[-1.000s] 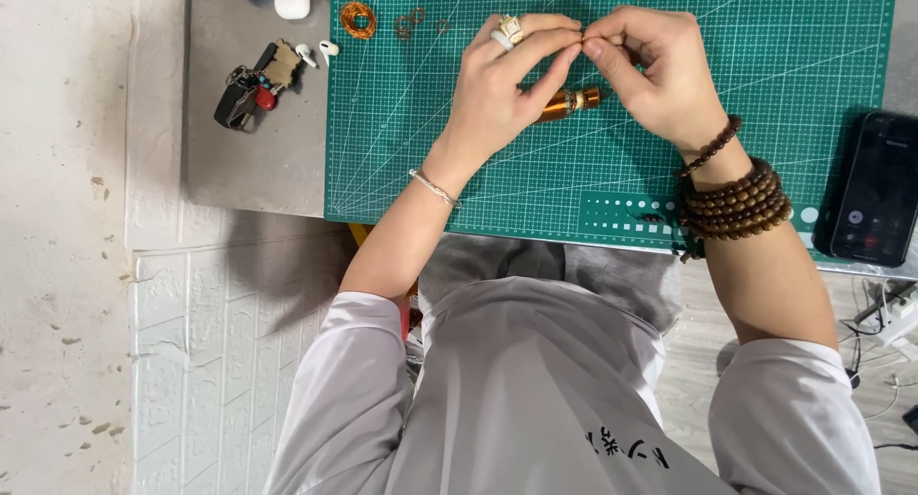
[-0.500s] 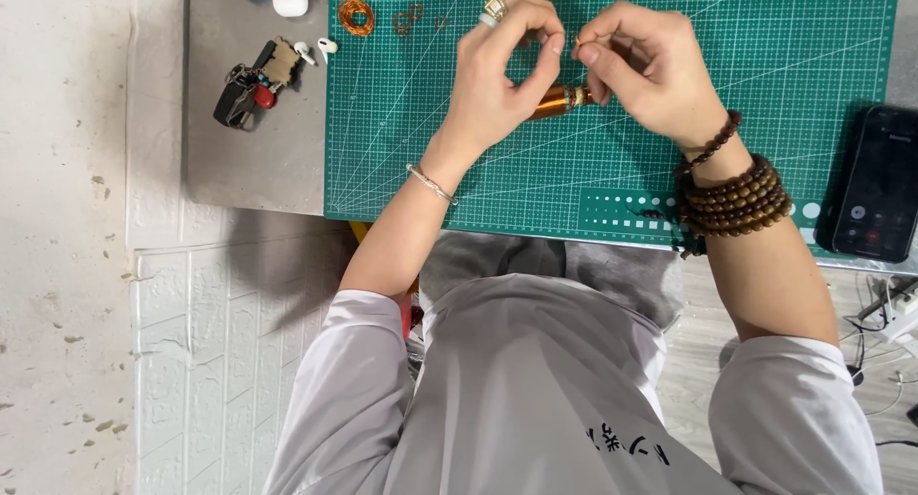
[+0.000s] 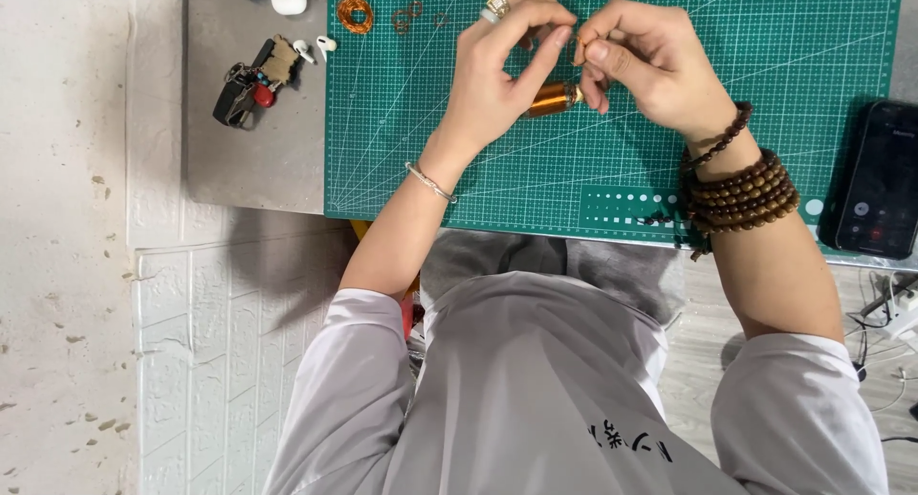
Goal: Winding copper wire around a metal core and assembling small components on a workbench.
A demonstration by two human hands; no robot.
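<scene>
**benchlurker:** Two hands are working over a green cutting mat [image 3: 727, 122] in the head view, one camera looking straight down. The left hand [image 3: 497, 74] is curling its thumb and forefinger together, and the right hand [image 3: 650, 65] is pinching its fingertips shut right beside them, nearly touching. Whatever they're pinching is too thin for me to make out. What's the shiny thing under them?

**wirewrap_fan:** That's a copper-coloured spool [image 3: 553, 99], lying on its side on the mat just below the two hands, partly hidden behind the left thumb. Neither hand is gripping the spool itself as far as I can tell, both are closed on something tiny above it.

**benchlurker:** The left hand is wearing a ring [image 3: 496, 3] and a thin silver bracelet [image 3: 430, 182]. The right wrist is carrying a stack of brown wooden bead bracelets [image 3: 741, 191].

**wirewrap_fan:** Up at the mat's top edge a small coil of orange wire [image 3: 355, 13] is sitting next to a few little wire rings [image 3: 409, 13]. Off the mat, on the grey table [image 3: 258, 160], a bunch of keys [image 3: 251, 79] is lying near two white earbuds [image 3: 314, 46]. A dark phone [image 3: 878, 179] is resting to the far right, screen lit.
</scene>
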